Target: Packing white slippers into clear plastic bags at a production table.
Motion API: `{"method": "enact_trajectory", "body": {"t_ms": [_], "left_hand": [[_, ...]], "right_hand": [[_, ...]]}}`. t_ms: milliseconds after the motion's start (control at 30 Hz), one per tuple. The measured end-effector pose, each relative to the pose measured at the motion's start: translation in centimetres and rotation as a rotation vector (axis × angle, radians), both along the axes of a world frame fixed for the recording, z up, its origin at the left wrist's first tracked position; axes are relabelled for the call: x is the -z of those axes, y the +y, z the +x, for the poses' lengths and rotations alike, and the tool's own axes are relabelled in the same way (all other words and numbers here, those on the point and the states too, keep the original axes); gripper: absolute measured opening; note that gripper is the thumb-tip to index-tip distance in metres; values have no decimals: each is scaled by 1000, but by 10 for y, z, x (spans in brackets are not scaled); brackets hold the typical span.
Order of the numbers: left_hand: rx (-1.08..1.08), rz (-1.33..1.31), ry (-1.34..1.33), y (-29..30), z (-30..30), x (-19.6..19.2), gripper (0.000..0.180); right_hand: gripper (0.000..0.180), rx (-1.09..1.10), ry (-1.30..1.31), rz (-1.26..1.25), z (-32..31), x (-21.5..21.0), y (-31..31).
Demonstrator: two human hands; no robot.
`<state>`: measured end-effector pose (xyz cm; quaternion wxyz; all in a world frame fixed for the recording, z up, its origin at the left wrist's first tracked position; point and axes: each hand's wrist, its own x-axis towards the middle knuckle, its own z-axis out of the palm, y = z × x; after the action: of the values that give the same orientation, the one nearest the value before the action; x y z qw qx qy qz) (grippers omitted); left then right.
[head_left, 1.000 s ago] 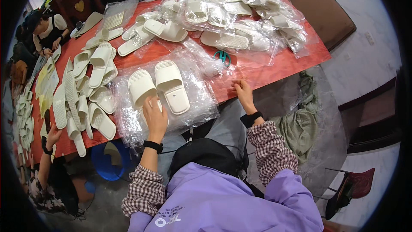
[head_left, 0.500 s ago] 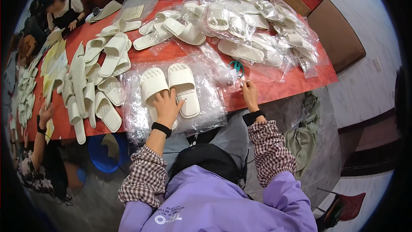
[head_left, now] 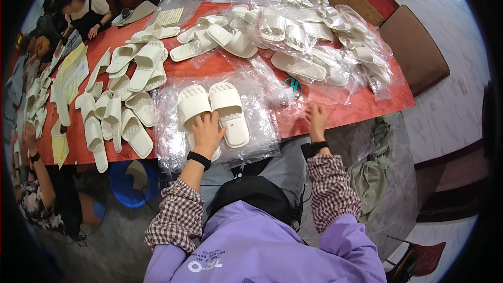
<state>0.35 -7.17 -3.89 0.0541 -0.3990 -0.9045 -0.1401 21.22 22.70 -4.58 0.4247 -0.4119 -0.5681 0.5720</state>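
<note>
At lower centre the left hand (head_left: 207, 135) presses flat, fingers spread and gripping nothing, on a white slipper (head_left: 195, 109) lying on clear plastic bags (head_left: 215, 120). The right hand (head_left: 316, 118) rests empty at the red table's (head_left: 367, 107) edge. Beyond it lie green scissors (head_left: 293, 85). It seems a bagging step; next needs a bag opened.

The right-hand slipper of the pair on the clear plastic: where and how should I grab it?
Grip the right slipper across its strap band at the far end, coming from above on its free right side. It lies flat, sole down, and the left hand covers the neighbouring left slipper, blocking the left.
</note>
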Motion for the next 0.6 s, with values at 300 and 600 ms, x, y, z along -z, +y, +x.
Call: {"method": "enact_trajectory", "body": {"t_ms": [300,600], "left_hand": [[148,31,-73,-14,0,0,60],[407,137,-208,-66,19,-33,58]], "right_hand": [[15,260,915,80,159,-154,14],[17,-442,873,184,130,-275,-93]]}}
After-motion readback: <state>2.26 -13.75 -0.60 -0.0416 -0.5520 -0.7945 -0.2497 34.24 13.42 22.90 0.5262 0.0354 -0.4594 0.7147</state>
